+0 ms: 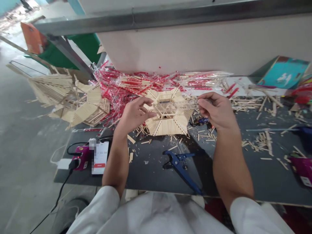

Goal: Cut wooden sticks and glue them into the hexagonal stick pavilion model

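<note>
clear plastic (179, 105) runs from right hand (217, 110) toward left hand (135, 114).

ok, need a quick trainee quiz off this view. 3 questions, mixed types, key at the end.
1. What is the right hand holding?
2. True or false: the blue hand tool lies on the dark tabletop, nearer the person's body than the wooden stick structure.
3. Where is the phone?
A) In the right hand
B) On the person's left, beside the purple power block
C) On top of the wooden stick structure

Key:
1. One end of a clear strip, above the wooden stick structure.
2. True.
3. B.
</note>
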A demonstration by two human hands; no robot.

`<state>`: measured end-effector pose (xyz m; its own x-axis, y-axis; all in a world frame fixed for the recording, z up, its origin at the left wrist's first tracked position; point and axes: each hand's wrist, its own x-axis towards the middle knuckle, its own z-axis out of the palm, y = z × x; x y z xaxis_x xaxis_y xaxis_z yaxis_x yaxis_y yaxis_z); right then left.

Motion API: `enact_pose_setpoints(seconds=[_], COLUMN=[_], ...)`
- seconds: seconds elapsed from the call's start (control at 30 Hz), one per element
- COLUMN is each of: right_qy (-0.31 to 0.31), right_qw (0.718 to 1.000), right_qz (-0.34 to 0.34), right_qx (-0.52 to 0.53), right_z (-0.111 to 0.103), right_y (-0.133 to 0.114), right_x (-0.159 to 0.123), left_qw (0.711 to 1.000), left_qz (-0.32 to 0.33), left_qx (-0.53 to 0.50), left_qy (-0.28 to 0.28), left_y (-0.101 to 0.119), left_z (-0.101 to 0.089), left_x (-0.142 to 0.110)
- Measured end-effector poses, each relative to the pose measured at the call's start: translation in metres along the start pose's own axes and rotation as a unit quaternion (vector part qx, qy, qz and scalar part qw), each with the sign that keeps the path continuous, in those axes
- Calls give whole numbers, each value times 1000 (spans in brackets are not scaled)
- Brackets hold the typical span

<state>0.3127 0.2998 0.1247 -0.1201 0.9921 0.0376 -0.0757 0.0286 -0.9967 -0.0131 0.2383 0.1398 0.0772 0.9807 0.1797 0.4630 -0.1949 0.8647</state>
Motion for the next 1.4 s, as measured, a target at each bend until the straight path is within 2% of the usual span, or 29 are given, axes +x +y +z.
enact_pose_setpoints(seconds=[0.13,0.37,0.53,0.63,0.77,0.87,0.93,1.03,1.1,1.17,1.23,1.3,1.33,1.4], right_qy=[-3,9,29,17,0,34,67,118,143,174,193,158,124,56], right_qw=[1000,1000,997,991,986,979,976,969,957,941,933,944,953,966], right_qz=[5,-7,43,74,107,127,131,135,153,163,170,184,187,180], right_qx=[-7,-18,50,112,130,152,159,168,201,241,250,223,204,176], right_z=[-2,1,4,11,33,47,49,38,25,11,0,-7,-8,-9], right_y=[5,2,-4,-2,5,4,1,-3,-2,2,9,17,21,27], right_x=[2,-1,-3,-5,-9,-12,-13,-7,1,9,15,19,20,20], left_qw=[1000,1000,998,998,999,999,999,989,978,979,977,967,965,967], left_qz=[0,1,31,34,16,1,-23,-77,-110,-151,-202,-226,-225,-214], left_qx=[5,22,53,55,35,24,29,102,155,132,57,-5,-25,-58], left_qy=[-21,-12,-1,-2,-10,-20,1,73,83,44,-42,-117,-134,-125], left_y=[3,7,8,6,6,6,2,-12,-23,-33,-39,-43,-44,-45], left_z=[-4,-6,-5,-4,-3,-4,-8,-18,-24,-26,-24,-19,-16,-11], left_x=[0,-3,-3,-3,-2,-2,-2,-1,0,2,5,8,9,12])
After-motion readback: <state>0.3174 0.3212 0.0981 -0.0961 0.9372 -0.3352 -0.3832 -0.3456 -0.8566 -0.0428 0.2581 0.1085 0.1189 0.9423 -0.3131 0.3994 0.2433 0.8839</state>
